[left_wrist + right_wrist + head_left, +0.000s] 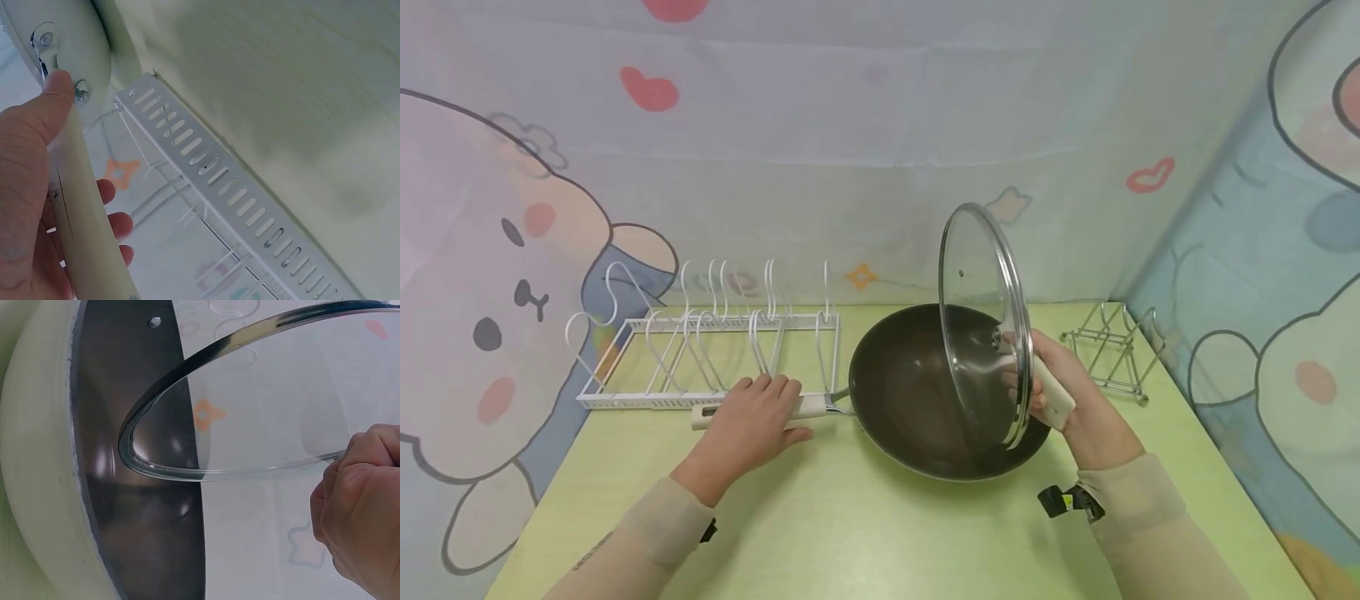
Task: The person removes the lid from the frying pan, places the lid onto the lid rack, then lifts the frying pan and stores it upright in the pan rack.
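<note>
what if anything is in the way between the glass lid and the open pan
Nothing visible: the right hand holds the glass lid steeply tilted over the right side of the pan. The left hand grips the pan handle, off to the left, outside that gap.

No text can be read, though the faint marks point(593, 551) on the left sleeve point(643, 533) may be lettering.

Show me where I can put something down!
The table is bare in front of the pan, between the sleeves. Smaller patch: between left sleeve and white rack. Crowded: white rack to small rack, with hands and lid between.
</note>
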Motion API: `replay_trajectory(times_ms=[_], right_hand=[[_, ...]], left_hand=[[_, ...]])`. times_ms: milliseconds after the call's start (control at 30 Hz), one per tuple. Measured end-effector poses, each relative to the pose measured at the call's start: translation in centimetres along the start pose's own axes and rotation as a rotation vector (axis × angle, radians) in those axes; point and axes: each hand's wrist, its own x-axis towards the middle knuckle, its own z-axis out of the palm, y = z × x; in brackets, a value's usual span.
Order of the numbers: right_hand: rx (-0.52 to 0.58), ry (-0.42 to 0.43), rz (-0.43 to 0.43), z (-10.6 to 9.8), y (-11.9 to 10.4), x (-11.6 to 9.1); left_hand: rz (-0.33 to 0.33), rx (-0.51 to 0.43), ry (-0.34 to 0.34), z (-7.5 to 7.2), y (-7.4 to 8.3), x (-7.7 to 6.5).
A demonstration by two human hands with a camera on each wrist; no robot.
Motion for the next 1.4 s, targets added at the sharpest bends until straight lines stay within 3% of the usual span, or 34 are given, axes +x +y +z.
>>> replay_trajectory(times_ms=[533,767,1067,1267,1400], right_hand=[[0.174,-0.093,-0.031,-0.8,-1.3,-1.5],[0.287,-0.147,0.002,-1.4,-2.0,-2.4],[0.296,-0.148,0.031,-2.4,-2.9,-3.2],[0.306,-0.139,0.046,-3.0,-3.7,-4.0],[0.353,-0.187,0.042,-3.1,-4.0,-4.5]], left_hand=[[0.057,0.003,0.129,-0.7,0.3,0.5],[0.094,-0.045,0.214,-2.1,1.9,1.7],[0.153,-0.083,0.235,-3.8,5.2,3.8],[0.181,-0.106,0.206,-4.4,6.9,5.4],[0.182,-0.125,0.171,-5.0,7.7,6.2]])
